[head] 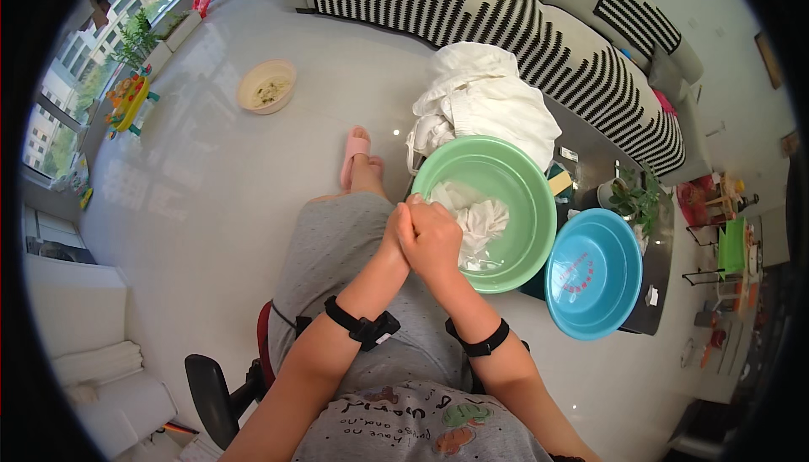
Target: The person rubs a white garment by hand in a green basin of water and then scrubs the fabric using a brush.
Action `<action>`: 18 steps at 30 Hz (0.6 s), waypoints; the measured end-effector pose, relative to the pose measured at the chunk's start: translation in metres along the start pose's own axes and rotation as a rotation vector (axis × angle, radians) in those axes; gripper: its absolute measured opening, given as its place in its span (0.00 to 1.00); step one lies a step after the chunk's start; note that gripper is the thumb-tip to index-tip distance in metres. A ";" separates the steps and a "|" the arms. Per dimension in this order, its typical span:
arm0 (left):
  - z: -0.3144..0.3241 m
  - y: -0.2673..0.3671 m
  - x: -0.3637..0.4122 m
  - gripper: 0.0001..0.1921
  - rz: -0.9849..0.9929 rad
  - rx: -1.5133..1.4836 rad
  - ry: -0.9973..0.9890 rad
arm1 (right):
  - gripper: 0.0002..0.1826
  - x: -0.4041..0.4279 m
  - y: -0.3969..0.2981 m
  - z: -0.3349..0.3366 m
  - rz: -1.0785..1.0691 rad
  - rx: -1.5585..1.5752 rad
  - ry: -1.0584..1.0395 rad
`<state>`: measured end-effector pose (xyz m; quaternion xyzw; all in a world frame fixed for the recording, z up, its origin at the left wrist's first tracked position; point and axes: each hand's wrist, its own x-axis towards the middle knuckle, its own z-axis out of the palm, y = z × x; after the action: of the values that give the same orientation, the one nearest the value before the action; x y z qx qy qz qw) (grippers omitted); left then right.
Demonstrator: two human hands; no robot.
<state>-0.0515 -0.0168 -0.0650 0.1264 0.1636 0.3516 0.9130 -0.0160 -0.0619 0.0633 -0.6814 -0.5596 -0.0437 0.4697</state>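
My left hand (403, 227) and my right hand (435, 234) are pressed together at the near left rim of a green plastic basin (543, 241). The right one covers much of the left, so whatever lies between the palms is hidden. Inside the basin, wet white cloth (481, 222) lies bunched in water, close beside the right hand's fingers. A heap of white fabric (499, 108) is piled just beyond the basin. To the right sits a blue plastic basin (594, 272) with red writing and no cloth visible in it.
A dark low table (654, 260) bears the blue basin and a potted plant (635, 196). Behind it runs a sofa with a black-and-white cover (569, 58). A beige bowl (284, 99) stands on the floor at left. A black chair armrest (208, 392) is near my left elbow.
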 end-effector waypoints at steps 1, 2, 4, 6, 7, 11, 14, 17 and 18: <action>0.003 0.000 0.002 0.12 0.044 -0.121 -0.311 | 0.14 0.000 -0.003 -0.002 -0.050 0.020 -0.004; 0.005 -0.001 0.000 0.13 -0.077 -0.181 -0.082 | 0.13 -0.008 0.017 0.013 -0.028 0.020 0.021; 0.047 0.010 -0.009 0.12 -0.130 0.050 0.121 | 0.14 -0.004 0.043 0.010 0.066 -0.043 0.035; 0.064 0.013 -0.016 0.11 -0.158 0.301 0.315 | 0.16 0.002 0.060 0.007 0.241 -0.149 0.023; 0.060 0.010 -0.015 0.11 -0.156 0.301 0.312 | 0.16 0.003 0.067 0.006 0.237 -0.149 0.025; 0.060 0.003 -0.015 0.12 -0.118 0.424 0.274 | 0.17 0.001 0.061 0.000 0.363 -0.210 -0.025; 0.023 0.006 -0.009 0.11 0.033 -0.176 -0.261 | 0.17 -0.005 0.017 0.007 0.103 -0.094 -0.031; 0.043 0.011 -0.010 0.11 -0.062 0.009 -0.043 | 0.17 -0.011 0.018 0.013 -0.025 0.014 -0.032; 0.058 0.015 -0.012 0.10 -0.105 0.101 0.061 | 0.17 -0.009 0.031 0.013 -0.011 -0.023 0.022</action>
<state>-0.0466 -0.0208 -0.0047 0.1529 0.2152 0.2980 0.9173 -0.0009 -0.0575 0.0325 -0.6831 -0.5577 -0.0604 0.4676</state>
